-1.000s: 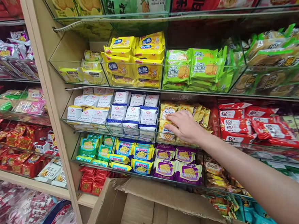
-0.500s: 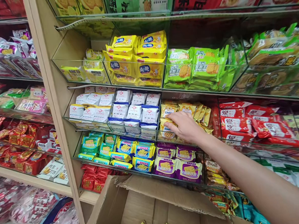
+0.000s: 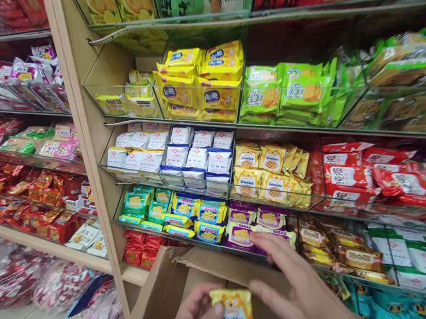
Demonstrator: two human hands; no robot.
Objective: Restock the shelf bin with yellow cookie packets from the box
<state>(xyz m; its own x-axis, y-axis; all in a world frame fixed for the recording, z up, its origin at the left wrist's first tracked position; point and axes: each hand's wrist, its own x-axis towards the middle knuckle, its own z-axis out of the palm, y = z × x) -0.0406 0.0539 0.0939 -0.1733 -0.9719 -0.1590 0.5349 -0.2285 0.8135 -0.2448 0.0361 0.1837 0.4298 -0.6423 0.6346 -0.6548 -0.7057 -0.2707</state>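
Observation:
My left hand point(image 3: 199, 310) grips a small yellow cookie packet point(image 3: 234, 316) by its left edge, thumb on the front, over the open cardboard box point(image 3: 159, 284). My right hand point(image 3: 290, 283) is just to the right of that packet, with thumb and fingers apart and nothing between them. Its fingertips overlap the purple soda biscuit packets point(image 3: 239, 236) in view. Matching yellow cookie packets point(image 3: 274, 187) stand in rows in a clear shelf bin above the box. A bit of yellow wrapper shows inside the box; most of its inside is hidden by my hands.
White packets point(image 3: 193, 158) fill the bins left of the cookies, and red packets point(image 3: 341, 177) lie to the right. Glass shelf fronts point(image 3: 195, 113) run across. A wooden upright point(image 3: 88, 153) divides the shelving. Bagged goods point(image 3: 61, 291) rest on the floor at left.
My right hand has left the cookie bin and come down over the box. My left hand has entered view holding a cookie packet. The view has shifted slightly.

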